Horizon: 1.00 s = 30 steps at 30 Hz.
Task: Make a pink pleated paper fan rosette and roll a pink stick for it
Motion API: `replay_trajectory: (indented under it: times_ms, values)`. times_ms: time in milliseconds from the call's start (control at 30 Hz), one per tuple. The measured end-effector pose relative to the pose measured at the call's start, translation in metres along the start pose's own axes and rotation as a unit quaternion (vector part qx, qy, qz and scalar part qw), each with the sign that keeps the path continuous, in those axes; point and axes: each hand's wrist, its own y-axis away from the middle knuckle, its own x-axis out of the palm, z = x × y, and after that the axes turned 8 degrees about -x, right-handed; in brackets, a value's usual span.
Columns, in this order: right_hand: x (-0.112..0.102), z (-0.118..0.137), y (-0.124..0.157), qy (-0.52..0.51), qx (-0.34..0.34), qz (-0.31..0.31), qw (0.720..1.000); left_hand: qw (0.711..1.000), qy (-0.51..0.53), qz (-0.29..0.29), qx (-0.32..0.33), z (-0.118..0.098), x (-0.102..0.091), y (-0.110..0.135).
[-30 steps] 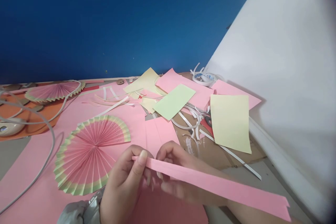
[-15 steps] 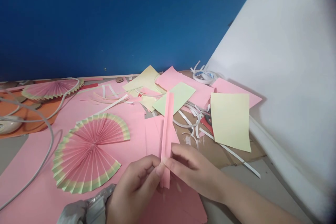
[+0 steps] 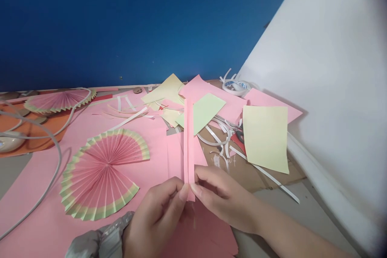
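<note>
A narrow folded strip of pink paper stands upright between my two hands, with a crease running along its length. My left hand pinches its left edge near the bottom, thumb and forefinger pressed together. From the other side, my right hand pinches the right edge at about the same height. To the left lies a pleated paper fan, pink with a yellow and green rim, spread into most of a circle. Large pink paper sheets lie beneath the fan and my hands.
Another pleated fan lies at the back left beside a white cable. Yellow paper, a green sheet, white strips and a tape roll clutter the right. A blue wall rises behind.
The folded strip has shifted slightly left and up in my fingers, and its lower end now sits higher. Both hands stay pinched on it.
</note>
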Motion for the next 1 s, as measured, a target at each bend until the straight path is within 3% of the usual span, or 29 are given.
replay_trajectory:
  times_ms: [300,500,700,1000]
  values:
    - [-0.002,0.003,0.001,0.039,0.027,0.028,0.998,0.997,-0.056,-0.061,-0.004,0.006,0.002,-0.003]
    - [0.002,-0.002,0.001,0.110,-0.005,-0.011,0.994,0.996,-0.076,-0.044,0.001,0.002,0.001,-0.004]
    - [0.013,-0.011,0.002,0.174,-0.045,-0.092,0.979,0.989,-0.138,-0.050,0.014,0.008,0.000,-0.003]
    - [0.015,-0.013,0.002,0.190,-0.066,-0.096,0.975,0.983,-0.171,-0.065,0.006,0.008,0.001,-0.003]
